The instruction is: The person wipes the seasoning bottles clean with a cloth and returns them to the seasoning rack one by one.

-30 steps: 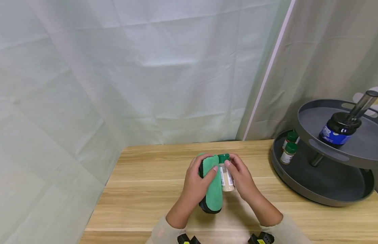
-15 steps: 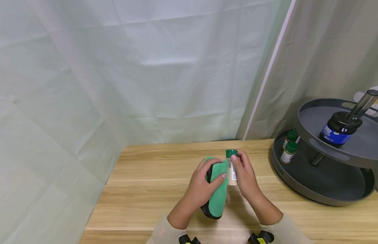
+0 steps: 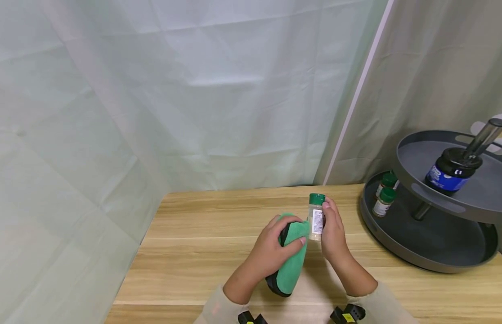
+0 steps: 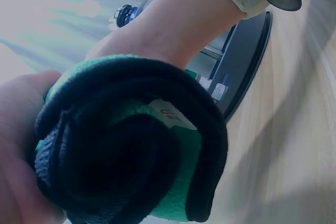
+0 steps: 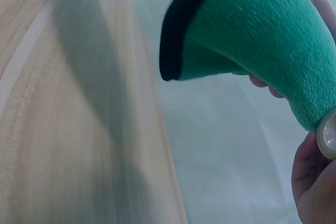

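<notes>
In the head view my left hand (image 3: 271, 249) grips a folded green cloth (image 3: 293, 265) with black edging, thumb on the near face and fingers over its top. The left wrist view looks into the cloth's rolled end (image 4: 131, 145), where a small white tag (image 4: 173, 114) shows. My right hand (image 3: 333, 231) holds a clear spice jar (image 3: 316, 218) with a green lid and a pale filling, upright just right of the cloth. In the right wrist view the jar's round bottom (image 5: 329, 134) lies right at the cloth's edge, with fingers curled beside it.
A two-tier grey turntable rack (image 3: 429, 252) stands at the right of the wooden table (image 3: 194, 261). Its lower tier holds green-lidded spice jars (image 3: 383, 202); on the upper one sits a dark jar (image 3: 453, 171) with a blue label. Pale curtains (image 3: 235, 90) hang behind.
Both hands have shifted to the right. The jar has moved up and right, its label now facing the camera more, while the cloth has gone right, slightly down, and tilted.
</notes>
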A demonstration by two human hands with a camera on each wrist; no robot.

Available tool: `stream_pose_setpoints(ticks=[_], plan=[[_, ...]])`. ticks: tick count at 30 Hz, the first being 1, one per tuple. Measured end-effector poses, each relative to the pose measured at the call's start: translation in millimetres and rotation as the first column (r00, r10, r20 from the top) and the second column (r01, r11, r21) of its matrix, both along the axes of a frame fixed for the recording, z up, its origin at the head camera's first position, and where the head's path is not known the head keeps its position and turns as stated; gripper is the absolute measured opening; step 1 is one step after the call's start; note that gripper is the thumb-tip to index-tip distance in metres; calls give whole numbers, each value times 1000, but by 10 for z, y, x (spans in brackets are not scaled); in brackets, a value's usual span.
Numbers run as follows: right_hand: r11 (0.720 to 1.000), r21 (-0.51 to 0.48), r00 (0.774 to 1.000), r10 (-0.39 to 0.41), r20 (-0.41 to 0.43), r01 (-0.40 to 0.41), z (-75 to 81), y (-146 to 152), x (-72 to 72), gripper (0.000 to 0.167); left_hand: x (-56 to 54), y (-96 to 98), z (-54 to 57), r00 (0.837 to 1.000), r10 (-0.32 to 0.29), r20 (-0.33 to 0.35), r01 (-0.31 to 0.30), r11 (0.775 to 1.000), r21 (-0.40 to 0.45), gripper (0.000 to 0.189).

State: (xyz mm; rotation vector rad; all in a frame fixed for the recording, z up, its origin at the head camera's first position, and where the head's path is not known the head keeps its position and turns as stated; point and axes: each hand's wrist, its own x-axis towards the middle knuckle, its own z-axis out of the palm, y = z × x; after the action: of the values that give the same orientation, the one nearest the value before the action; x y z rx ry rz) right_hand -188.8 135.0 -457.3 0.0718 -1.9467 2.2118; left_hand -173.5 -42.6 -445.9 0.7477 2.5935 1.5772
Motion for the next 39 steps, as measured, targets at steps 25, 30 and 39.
stream_pose_setpoints(ticks=[25,30,39], plan=[[967,132,972,226,-61,-217,-71,-116,65,28,-29,-47,44,978,199,63,-208,958,196,38],[977,167,986,147,-78,-133,-66,-107,56,28,2,-14,28,987,155,37,-158,980,124,40],[993,111,997,-35,-71,43,8,-32,21,25,37,27,3,1000,26,2,-26,1000,13,39]])
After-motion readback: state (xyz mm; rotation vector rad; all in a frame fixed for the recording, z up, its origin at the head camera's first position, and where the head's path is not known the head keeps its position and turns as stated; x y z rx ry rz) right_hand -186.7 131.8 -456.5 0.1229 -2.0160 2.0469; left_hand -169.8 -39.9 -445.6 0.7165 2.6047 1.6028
